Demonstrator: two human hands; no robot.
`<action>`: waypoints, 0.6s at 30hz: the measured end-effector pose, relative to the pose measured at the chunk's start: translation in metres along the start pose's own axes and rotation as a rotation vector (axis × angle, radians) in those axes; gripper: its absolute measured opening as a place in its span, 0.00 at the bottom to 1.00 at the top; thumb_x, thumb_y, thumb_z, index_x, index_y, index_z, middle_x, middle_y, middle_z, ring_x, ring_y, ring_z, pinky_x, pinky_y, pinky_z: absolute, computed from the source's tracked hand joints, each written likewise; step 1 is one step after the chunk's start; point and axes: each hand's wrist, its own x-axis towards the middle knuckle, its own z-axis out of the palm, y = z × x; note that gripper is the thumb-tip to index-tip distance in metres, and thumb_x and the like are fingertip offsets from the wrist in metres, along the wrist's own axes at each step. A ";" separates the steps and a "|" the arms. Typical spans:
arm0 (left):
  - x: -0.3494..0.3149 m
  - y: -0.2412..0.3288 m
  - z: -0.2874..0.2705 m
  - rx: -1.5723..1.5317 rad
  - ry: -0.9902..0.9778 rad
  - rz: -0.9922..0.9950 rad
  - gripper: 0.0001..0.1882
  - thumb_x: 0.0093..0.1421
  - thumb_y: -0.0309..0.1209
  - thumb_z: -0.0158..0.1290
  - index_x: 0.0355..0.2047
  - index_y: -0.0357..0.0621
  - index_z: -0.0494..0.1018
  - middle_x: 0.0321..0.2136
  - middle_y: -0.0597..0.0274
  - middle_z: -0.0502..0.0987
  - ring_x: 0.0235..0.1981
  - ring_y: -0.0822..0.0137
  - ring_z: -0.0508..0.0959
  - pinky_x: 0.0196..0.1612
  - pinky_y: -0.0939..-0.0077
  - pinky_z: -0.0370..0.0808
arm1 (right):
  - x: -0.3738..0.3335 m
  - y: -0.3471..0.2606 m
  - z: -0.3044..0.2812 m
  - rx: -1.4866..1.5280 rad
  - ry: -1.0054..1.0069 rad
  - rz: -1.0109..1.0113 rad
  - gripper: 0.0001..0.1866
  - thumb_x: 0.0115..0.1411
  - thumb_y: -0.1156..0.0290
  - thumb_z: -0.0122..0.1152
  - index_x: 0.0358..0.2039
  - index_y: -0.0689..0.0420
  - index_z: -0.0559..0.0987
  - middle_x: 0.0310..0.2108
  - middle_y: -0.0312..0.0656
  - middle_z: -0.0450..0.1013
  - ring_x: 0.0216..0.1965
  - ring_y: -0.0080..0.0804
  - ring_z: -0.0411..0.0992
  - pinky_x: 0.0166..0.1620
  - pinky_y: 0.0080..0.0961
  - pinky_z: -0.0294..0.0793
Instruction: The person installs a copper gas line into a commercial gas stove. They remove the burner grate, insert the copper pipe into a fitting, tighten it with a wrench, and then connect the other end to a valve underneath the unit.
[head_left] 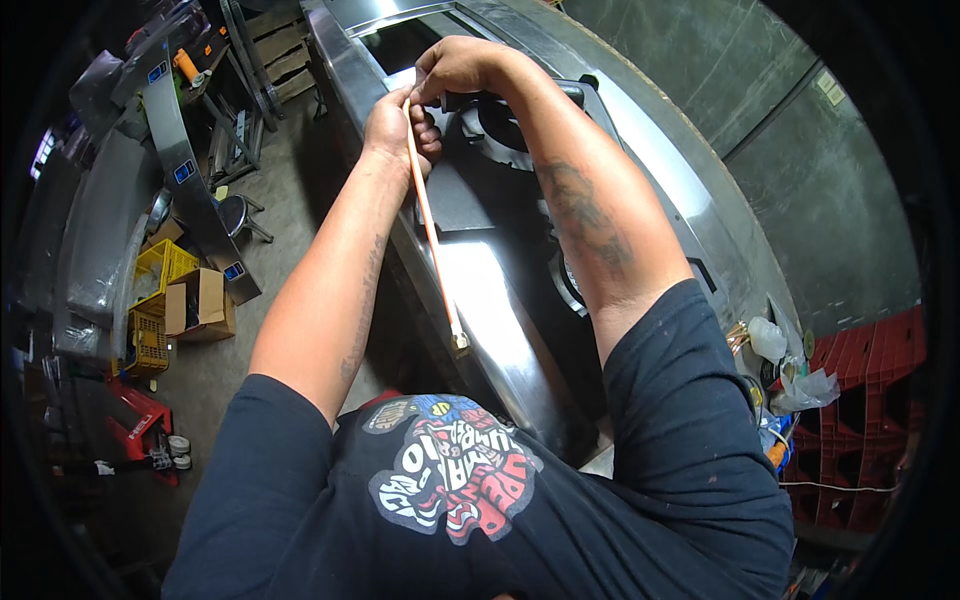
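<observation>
A thin copper tube (428,220) slants down from my hands toward my body, with a brass nut (459,341) at its lower end. My left hand (395,128) is closed around the tube's upper part. Right beside it, my right hand (455,66) is closed in a pinch at the tube's top end; what sits between those fingertips is hidden. Both hands are above a long stainless steel counter (485,290). Set into it, beneath my right forearm, is a black cooktop (490,190) with round burners, partly covered by the arm.
An opening (410,45) in the counter lies beyond my hands. On the left stand a metal panel (190,170) with small displays, a round stool (236,213), a cardboard box (200,305) and yellow crates (150,340). Red crates (865,400) and plastic bags (805,390) are at right.
</observation>
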 end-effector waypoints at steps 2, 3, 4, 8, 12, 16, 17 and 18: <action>0.001 -0.002 0.003 -0.021 0.036 0.027 0.20 0.67 0.41 0.45 0.16 0.57 0.61 0.10 0.74 0.56 0.11 0.73 0.56 0.16 0.77 0.54 | 0.001 0.001 0.002 -0.057 0.039 -0.028 0.09 0.51 0.67 0.74 0.30 0.58 0.86 0.25 0.37 0.80 0.28 0.25 0.75 0.36 0.25 0.72; 0.000 -0.004 0.004 -0.050 0.084 0.021 0.21 0.66 0.40 0.48 0.15 0.57 0.60 0.10 0.74 0.55 0.11 0.72 0.55 0.16 0.77 0.52 | 0.000 0.001 0.003 -0.039 0.041 -0.027 0.09 0.51 0.67 0.74 0.30 0.58 0.86 0.25 0.37 0.80 0.28 0.25 0.75 0.36 0.25 0.72; -0.001 -0.004 0.007 -0.080 0.128 0.016 0.22 0.65 0.39 0.50 0.14 0.57 0.59 0.09 0.74 0.54 0.11 0.72 0.54 0.16 0.76 0.51 | 0.001 0.001 0.003 -0.028 0.035 -0.022 0.09 0.51 0.67 0.74 0.30 0.58 0.86 0.25 0.37 0.80 0.29 0.25 0.75 0.37 0.25 0.73; -0.009 -0.007 0.019 -0.168 0.195 0.042 0.22 0.64 0.34 0.50 0.13 0.57 0.57 0.09 0.73 0.54 0.10 0.72 0.53 0.16 0.75 0.49 | 0.004 0.001 0.004 -0.030 0.034 -0.018 0.09 0.50 0.68 0.74 0.30 0.58 0.87 0.26 0.38 0.81 0.30 0.27 0.75 0.39 0.26 0.73; -0.014 -0.011 0.032 -0.180 0.264 0.101 0.21 0.64 0.33 0.48 0.14 0.58 0.58 0.09 0.75 0.54 0.08 0.72 0.53 0.14 0.77 0.50 | 0.008 0.003 0.004 -0.045 0.045 -0.029 0.09 0.49 0.68 0.75 0.30 0.58 0.87 0.27 0.40 0.81 0.31 0.29 0.75 0.40 0.28 0.73; -0.013 -0.018 0.038 -0.212 0.271 0.150 0.20 0.64 0.34 0.47 0.14 0.60 0.59 0.09 0.76 0.56 0.07 0.73 0.56 0.13 0.79 0.52 | 0.008 0.007 0.004 -0.067 0.054 -0.012 0.09 0.50 0.67 0.74 0.33 0.54 0.88 0.29 0.39 0.82 0.31 0.28 0.76 0.39 0.29 0.74; -0.013 -0.020 0.038 -0.222 0.282 0.154 0.20 0.64 0.34 0.47 0.14 0.60 0.59 0.09 0.76 0.56 0.07 0.73 0.56 0.13 0.79 0.52 | 0.008 0.007 0.004 -0.093 0.058 -0.023 0.09 0.51 0.66 0.73 0.34 0.52 0.88 0.30 0.38 0.82 0.32 0.28 0.77 0.38 0.29 0.75; -0.011 -0.022 0.038 -0.231 0.290 0.157 0.20 0.64 0.34 0.47 0.14 0.59 0.59 0.09 0.76 0.56 0.07 0.73 0.56 0.13 0.79 0.52 | 0.008 0.009 0.004 -0.050 0.048 -0.008 0.10 0.50 0.66 0.73 0.34 0.52 0.88 0.30 0.38 0.82 0.32 0.27 0.77 0.38 0.28 0.75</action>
